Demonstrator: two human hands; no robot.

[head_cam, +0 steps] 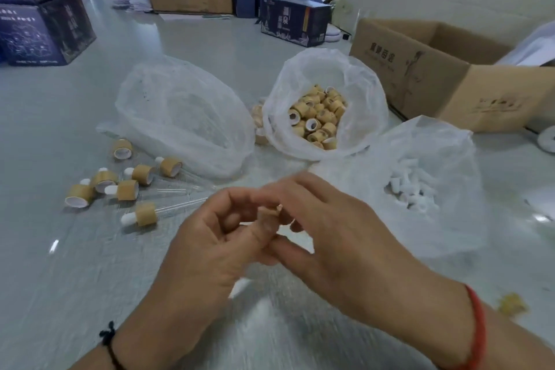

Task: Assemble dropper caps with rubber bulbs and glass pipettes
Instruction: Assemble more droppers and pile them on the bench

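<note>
The left hand (216,228) and the right hand (327,234) meet in the middle, just above the pale grey table (45,264). Both curl their fingers around 1 small tan wood-look dropper cap (268,217). It is held up close, likely so a part can be pushed into it. The picture is blurry there, so I cannot tell if a bulb is in it yet.

Parts sit in see-through plastic bags behind the hands, easy to reach. The middle bag (326,105) is open wide and full of tan caps with white insides. The right bag (420,186) holds small white rubber bulbs (411,192). The left bag (183,120) looks cloudy, and I cannot tell what is in it.

About 7 finished droppers (120,186) lie in a loose bunch on the table to the left, out of the way. Each has a tan cap and most show a white bulb on top. Thin clear glass pipettes (183,204) stick out from some of them.
</note>
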